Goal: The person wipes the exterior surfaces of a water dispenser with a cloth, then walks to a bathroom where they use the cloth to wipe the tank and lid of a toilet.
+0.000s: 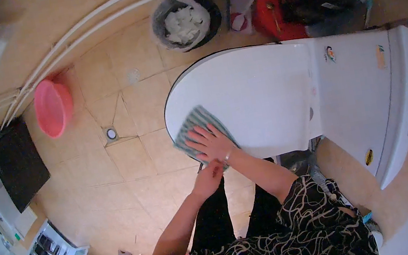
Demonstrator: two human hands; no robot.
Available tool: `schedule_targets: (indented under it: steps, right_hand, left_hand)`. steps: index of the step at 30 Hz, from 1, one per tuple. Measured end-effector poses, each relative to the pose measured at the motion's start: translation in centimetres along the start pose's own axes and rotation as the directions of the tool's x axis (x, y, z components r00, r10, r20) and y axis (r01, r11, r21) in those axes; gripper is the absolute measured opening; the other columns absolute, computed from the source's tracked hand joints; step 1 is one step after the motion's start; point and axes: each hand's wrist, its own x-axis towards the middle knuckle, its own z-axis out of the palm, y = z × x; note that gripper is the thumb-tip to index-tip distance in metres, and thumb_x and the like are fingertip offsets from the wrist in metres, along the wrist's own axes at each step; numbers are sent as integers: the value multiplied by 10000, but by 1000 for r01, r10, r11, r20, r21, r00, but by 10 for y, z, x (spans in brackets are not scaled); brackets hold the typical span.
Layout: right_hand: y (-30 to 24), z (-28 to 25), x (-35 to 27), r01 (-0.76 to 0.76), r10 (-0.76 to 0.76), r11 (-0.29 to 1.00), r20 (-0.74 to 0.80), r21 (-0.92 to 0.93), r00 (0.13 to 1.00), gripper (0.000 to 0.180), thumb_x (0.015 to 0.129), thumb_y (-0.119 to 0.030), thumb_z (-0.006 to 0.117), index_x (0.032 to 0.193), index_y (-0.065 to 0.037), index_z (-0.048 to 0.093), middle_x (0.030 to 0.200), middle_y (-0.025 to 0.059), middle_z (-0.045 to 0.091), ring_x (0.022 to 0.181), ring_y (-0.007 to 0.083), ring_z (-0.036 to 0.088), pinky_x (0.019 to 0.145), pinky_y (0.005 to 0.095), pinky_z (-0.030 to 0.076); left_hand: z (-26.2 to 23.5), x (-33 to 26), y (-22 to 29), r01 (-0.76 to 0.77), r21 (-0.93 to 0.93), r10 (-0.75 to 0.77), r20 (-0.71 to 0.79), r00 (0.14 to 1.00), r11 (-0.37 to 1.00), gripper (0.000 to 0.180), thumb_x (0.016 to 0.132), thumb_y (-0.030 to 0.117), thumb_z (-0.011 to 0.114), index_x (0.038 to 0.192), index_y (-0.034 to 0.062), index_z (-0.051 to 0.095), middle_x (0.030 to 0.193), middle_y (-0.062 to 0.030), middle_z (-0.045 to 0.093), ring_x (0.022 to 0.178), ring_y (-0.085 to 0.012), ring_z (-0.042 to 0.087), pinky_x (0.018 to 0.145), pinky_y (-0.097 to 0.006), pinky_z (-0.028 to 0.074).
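Note:
A green-grey striped cloth [201,114] lies over the rounded front end of the white toilet lid [258,97], which is down. My right hand [209,143] rests flat on the cloth with its fingers spread, a pale bracelet at the wrist. Just below it, my left hand [208,179] has its fingers curled together close to the right wrist and the cloth's near edge. Whether those fingers pinch the cloth cannot be made out. The toilet tank [358,96] stands to the right of the lid.
Behind the toilet are a lined trash bin [157,27] full of white paper and a red tub [276,12] with dark things on it. A pink basin [54,109] leans by the wall pipes at the left. A floor drain [111,134] sits in the tiles.

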Motion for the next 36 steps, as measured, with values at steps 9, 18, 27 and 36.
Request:
schedule_targets:
  steps: [9, 18, 27, 36]
  right_hand:
    - [132, -106, 7, -509, 532, 806, -6, -301, 847, 446, 782, -310, 385, 1198, -151, 374, 1290, 73, 283, 1194, 252, 232, 971, 443, 157]
    - [148, -106, -137, -662, 595, 724, -311, -194, 741, 365, 736, -129, 457, 1083, -16, 453, 1145, 103, 427, 1085, 253, 371, 908, 387, 301]
    - [244, -178, -108, -733, 570, 643, -500, -223, 652, 343, 746, -4, 421, 1088, -20, 450, 1137, 131, 427, 1075, 278, 378, 902, 320, 324]
    - [223, -125, -175, -811, 887, 451, -89, 372, 452, 313, 817, -46, 340, 1122, -21, 404, 1188, 129, 379, 1104, 255, 359, 942, 279, 271]
  left_hand:
    - [-2, 11, -16, 58, 247, -33, -103, 994, 967, 147, 778, 175, 480, 849, 51, 512, 717, -147, 569, 675, -293, 559, 598, -350, 442]
    - [62, 33, 35, 0, 264, -9, 33, 999, 964, 137, 778, 159, 473, 848, 44, 500, 741, -148, 568, 691, -301, 553, 610, -355, 438]
    - [83, 46, 54, -82, 357, 56, 83, 995, 930, 139, 782, 166, 472, 853, 51, 502, 745, -137, 568, 672, -297, 551, 601, -360, 440]
    - [95, 35, 38, 9, 320, -27, 52, 998, 947, 130, 775, 137, 481, 859, 40, 503, 762, -142, 566, 672, -296, 551, 601, -351, 440]
